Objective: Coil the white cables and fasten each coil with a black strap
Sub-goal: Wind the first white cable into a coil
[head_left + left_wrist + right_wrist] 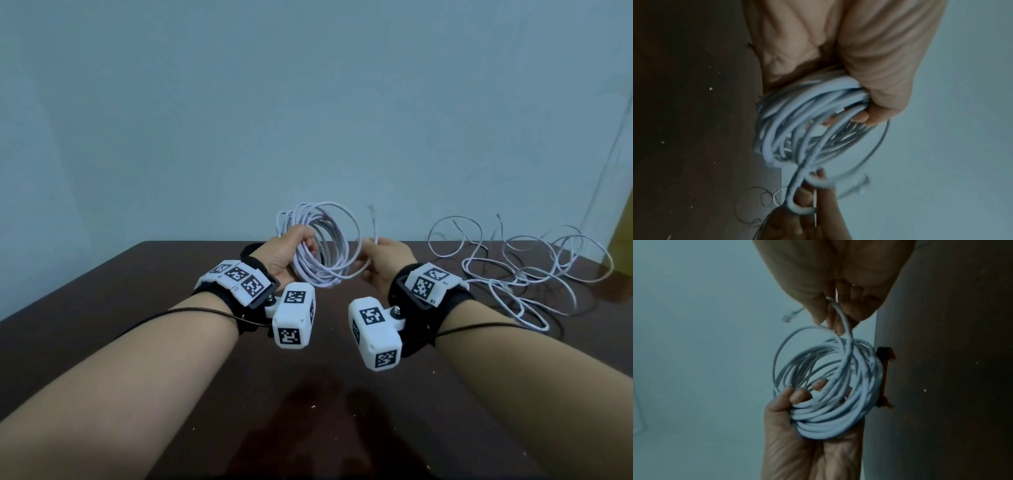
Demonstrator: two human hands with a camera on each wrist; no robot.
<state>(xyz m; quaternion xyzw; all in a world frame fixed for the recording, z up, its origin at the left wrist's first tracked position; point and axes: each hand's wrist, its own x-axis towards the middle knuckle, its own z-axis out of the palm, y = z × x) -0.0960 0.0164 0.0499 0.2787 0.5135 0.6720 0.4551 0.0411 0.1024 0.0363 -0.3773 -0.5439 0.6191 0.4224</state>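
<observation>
My left hand (304,244) grips a coil of white cable (325,263) and holds it upright above the table's far edge. In the left wrist view, the thumb and fingers curl round the bundled loops (797,126). My right hand (371,244) pinches the free end of the same cable just right of the coil. The cable's plug (371,210) sticks up above the fingers. In the right wrist view, that end (844,324) runs from the pinch into the coil (838,410). A black strap (885,369) lies on the table behind the coil, partly hidden.
A second white cable (513,270) lies in loose tangled loops on the right of the dark brown table (137,291). A pale blue wall (308,102) stands right behind the table. A yellow object (622,236) shows at the right edge.
</observation>
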